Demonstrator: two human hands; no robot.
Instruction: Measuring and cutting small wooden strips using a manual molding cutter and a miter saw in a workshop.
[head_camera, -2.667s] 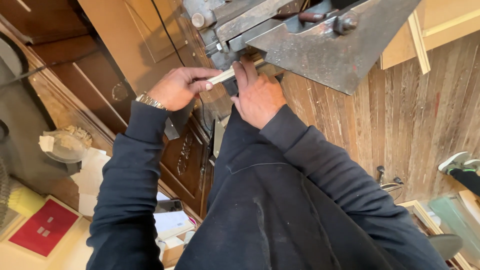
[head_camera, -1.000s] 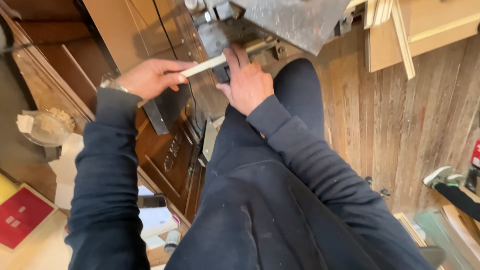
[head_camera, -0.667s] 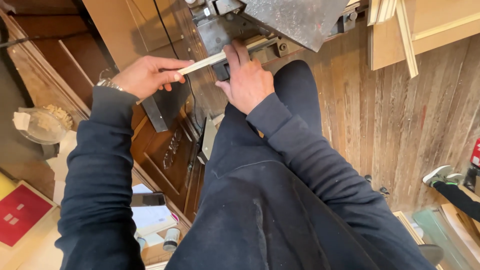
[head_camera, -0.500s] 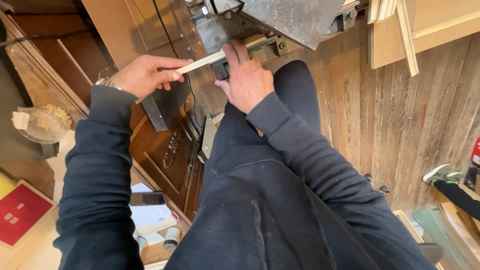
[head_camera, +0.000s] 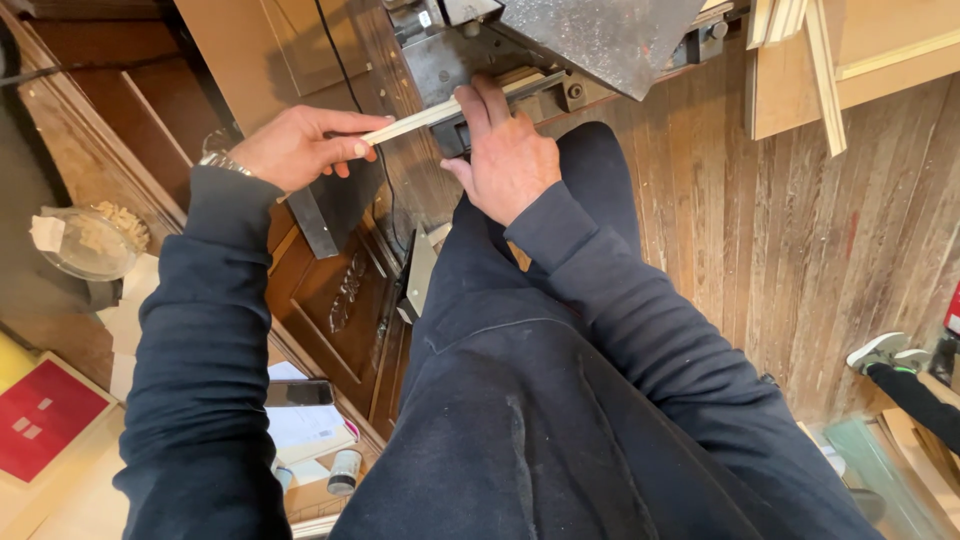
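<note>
You wear a dark navy sweatshirt with long sleeves (head_camera: 215, 330) ending in ribbed cuffs. A metal wristwatch (head_camera: 222, 163) shows at your left cuff. Your trousers (head_camera: 520, 400) are dark too, dusted with pale smudges. Both hands are bare.

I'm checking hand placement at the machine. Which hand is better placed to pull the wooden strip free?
Probably the left hand: it pinches the wooden strip's free end. The right hand presses it against the machine.
</note>
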